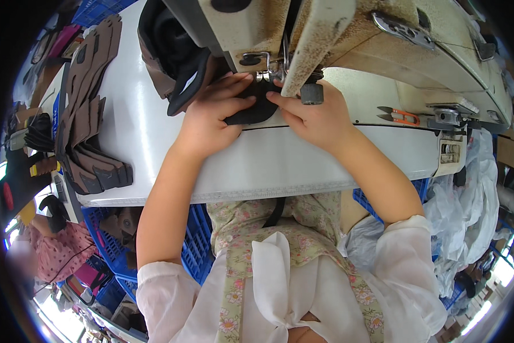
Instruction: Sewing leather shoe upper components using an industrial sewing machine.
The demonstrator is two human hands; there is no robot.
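Note:
A black fabric piece [260, 108] with a rounded edge lies under the needle area of a sewing machine [271, 73]. My left hand [217, 117] is closed on its left side, thumb on top, fingertips close to the presser foot. On the right, my right hand [317, 114] pinches the piece near the needle, some of its fingers hidden behind a machine lever. Bulky brown and black stitched work [174, 63], perhaps a shoe upper, rises beyond my left hand. Whether it joins the black piece I cannot tell.
Stacked brown cut pieces [85, 108] lie at the table's left. Orange-handled thread snips [403, 116] rest on the machine bed at right. A ruler strip [268, 192] runs along the table's front edge. Blue crates [197, 243] stand below; another person's pink sleeve [59, 246] shows at left.

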